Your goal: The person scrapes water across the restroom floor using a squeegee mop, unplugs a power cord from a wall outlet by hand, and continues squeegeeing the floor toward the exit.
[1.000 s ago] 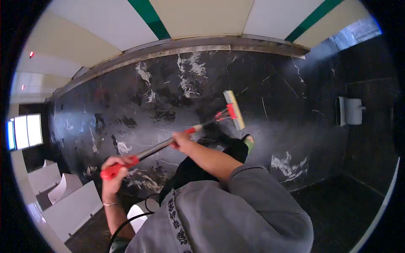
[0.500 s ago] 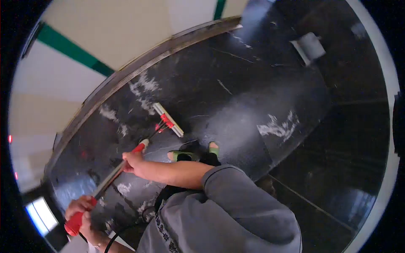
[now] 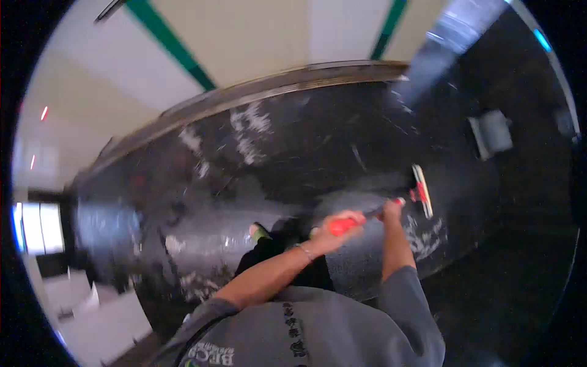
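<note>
My left hand (image 3: 330,234) is closed round the red grip at the upper end of a sponge mop. My right hand (image 3: 392,211) is wrapped round the pole lower down, close to the head. The sponge mop (image 3: 422,191) has a long pale head with a red bracket, and that head is at the dark floor to my right. Both arms reach forward and right, and a bracelet shows on my left wrist. The mop pole lies between my two hands, partly hidden by them.
The dark floor (image 3: 318,153) has whitish patches (image 3: 249,131) and glossy spots. A wall with green stripes (image 3: 168,43) and a low ledge (image 3: 287,85) runs along the far side. A grey dustpan-like object (image 3: 491,134) lies right; white boxes (image 3: 104,324) stand lower left.
The mop has swung from my left across to my right, with both hands still on it. My view has turned too, and the white boxes at lower left show more fully.
</note>
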The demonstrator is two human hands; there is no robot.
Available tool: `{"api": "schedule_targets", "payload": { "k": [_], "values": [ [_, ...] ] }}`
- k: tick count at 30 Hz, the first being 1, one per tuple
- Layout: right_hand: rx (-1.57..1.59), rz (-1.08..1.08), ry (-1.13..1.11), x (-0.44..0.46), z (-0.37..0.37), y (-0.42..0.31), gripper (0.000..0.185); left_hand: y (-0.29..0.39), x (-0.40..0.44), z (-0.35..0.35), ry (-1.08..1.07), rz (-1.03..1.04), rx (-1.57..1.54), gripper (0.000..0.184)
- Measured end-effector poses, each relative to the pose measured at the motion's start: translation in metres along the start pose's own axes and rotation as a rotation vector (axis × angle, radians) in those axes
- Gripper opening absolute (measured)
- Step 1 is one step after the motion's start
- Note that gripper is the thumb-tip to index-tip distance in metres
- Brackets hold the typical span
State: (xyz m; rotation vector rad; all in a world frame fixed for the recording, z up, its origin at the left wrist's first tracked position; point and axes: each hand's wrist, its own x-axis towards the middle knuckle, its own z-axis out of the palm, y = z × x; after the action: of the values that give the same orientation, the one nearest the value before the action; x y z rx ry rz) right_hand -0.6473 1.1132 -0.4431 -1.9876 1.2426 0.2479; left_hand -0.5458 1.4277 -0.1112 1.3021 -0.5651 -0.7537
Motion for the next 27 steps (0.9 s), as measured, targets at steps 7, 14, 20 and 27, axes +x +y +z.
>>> {"api": "schedule_targets", "payload": {
  "k": [7,14,20,27],
  "values": [
    [0.844,0.622,-0.265,-0.083,0.035,-0.089,0.025,-0.01,-0.022,-0.07,-0.075,-0.113,-0.15,0.017],
    [0.697,0.655,-0.46,-0.151,0.144,-0.184,0.02,0.069,-0.105,-0.212,0.058,-0.1,-0.14,0.017],
    [0.496,-0.379,-0.589,-0.242,0.396,-0.264,0.008,0.143,-0.217,-0.392,0.599,-0.134,-0.203,0.039],
    [0.936,0.743,-0.727,-0.528,0.551,-0.616,0.017,0.276,-0.379,-0.618,0.946,0.053,-0.029,0.039]
  ]
}}
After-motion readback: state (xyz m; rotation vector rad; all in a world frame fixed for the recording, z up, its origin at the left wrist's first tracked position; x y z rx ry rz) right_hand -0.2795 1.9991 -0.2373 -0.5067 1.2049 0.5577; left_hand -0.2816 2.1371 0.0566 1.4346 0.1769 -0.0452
